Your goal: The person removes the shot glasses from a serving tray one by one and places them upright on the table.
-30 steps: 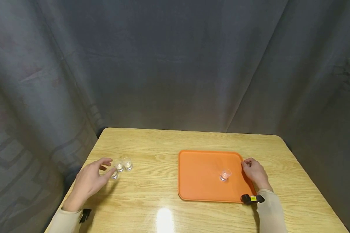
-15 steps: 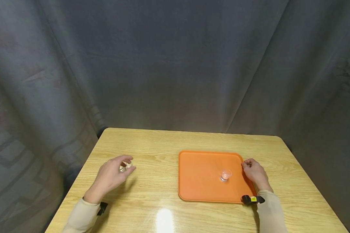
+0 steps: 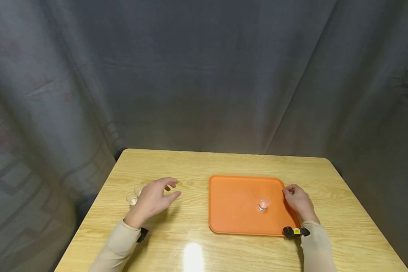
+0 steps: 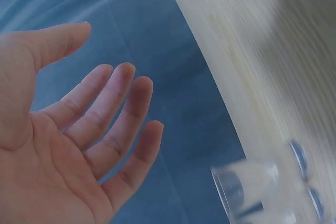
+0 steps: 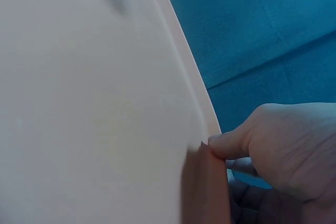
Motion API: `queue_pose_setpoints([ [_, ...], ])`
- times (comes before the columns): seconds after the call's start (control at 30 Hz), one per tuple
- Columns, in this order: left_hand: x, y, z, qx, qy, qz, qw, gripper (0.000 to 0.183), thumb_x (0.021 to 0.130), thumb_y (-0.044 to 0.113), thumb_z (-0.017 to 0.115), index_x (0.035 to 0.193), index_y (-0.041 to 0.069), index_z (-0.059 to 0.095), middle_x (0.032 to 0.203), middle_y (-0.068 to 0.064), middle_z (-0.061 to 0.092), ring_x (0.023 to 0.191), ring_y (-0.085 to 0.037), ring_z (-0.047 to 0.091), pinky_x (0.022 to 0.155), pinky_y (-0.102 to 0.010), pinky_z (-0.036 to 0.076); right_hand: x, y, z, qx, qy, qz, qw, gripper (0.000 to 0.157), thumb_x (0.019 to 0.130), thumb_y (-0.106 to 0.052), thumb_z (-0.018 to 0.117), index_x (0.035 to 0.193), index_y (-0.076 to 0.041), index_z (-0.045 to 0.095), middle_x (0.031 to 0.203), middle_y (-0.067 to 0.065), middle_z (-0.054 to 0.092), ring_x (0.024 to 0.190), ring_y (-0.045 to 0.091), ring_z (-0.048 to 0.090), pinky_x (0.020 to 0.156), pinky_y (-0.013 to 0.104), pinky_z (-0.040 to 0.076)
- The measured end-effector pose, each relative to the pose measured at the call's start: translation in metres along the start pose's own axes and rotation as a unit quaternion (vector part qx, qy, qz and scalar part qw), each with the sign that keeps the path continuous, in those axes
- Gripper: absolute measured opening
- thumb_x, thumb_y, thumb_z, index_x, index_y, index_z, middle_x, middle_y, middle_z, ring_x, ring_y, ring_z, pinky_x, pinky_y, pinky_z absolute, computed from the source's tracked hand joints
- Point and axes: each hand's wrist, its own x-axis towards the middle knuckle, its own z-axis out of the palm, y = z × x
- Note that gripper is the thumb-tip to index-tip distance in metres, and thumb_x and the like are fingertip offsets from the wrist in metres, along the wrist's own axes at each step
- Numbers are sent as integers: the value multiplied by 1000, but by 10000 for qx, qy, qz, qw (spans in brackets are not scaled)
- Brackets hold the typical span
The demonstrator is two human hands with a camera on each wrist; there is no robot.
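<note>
My left hand [image 3: 153,201] hovers above the table with fingers spread and a wide gap between thumb and fingertips. In the left wrist view nothing lies in its palm. Small clear glasses [image 3: 132,198] stand left of that hand, partly hidden by it in the head view; the left wrist view also catches these glasses [image 4: 252,184], blurred, at lower right. My right hand [image 3: 298,202] pinches the right rim of an orange tray [image 3: 234,211], thumb [image 5: 223,144] on top of the edge. One small clear glass [image 3: 263,204] stands on the tray, right of its middle.
The wooden table [image 3: 176,162] carries everything. A bare strip of tabletop lies between my left hand and the tray. A grey curtain [image 3: 190,75] hangs behind the table and along its sides.
My left hand has moved right, from beside the glasses past them toward the tray, carrying nothing. The glasses remain at the left. My right hand stays on the rim; the tray has hardly shifted.
</note>
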Motion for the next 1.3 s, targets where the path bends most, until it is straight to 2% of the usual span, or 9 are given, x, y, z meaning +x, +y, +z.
queue_pose_setpoints([
  [0.3, 15, 25, 17, -111, -93, 210, 9997, 34, 94, 36, 81, 123, 20, 77, 109, 4, 80, 96, -16, 75, 80, -39, 58, -2, -2, -1, 120, -71, 73, 9999, 45, 113, -33, 43, 134, 6, 51, 119, 28, 57, 103, 40, 54, 88, 48, 48],
  [0.63, 30, 55, 44, -474, -509, 419, 9967, 36, 98, 38, 76, 128, 19, 75, 114, 2, 80, 99, -17, 75, 84, -40, 58, -2, -4, 1, 181, -67, 171, 9997, 45, 113, -34, 43, 135, 5, 51, 119, 26, 57, 104, 38, 54, 86, 44, 47],
  [0.9, 41, 78, 63, -686, -916, 720, 9908, 38, 101, 38, 73, 130, 14, 74, 117, -3, 80, 99, -19, 74, 80, -35, 56, -3, -3, 1, 219, -82, 235, 9994, 44, 114, -33, 43, 136, 4, 51, 119, 26, 57, 104, 38, 54, 87, 44, 47],
  [1.3, 57, 118, 86, -591, -1207, 964, 9862, 37, 102, 40, 71, 133, 20, 73, 120, 4, 79, 102, -13, 73, 80, -27, 54, -2, -4, 0, 100, -67, 186, 9998, 42, 114, -32, 44, 134, 4, 51, 117, 25, 58, 103, 39, 54, 86, 46, 47],
])
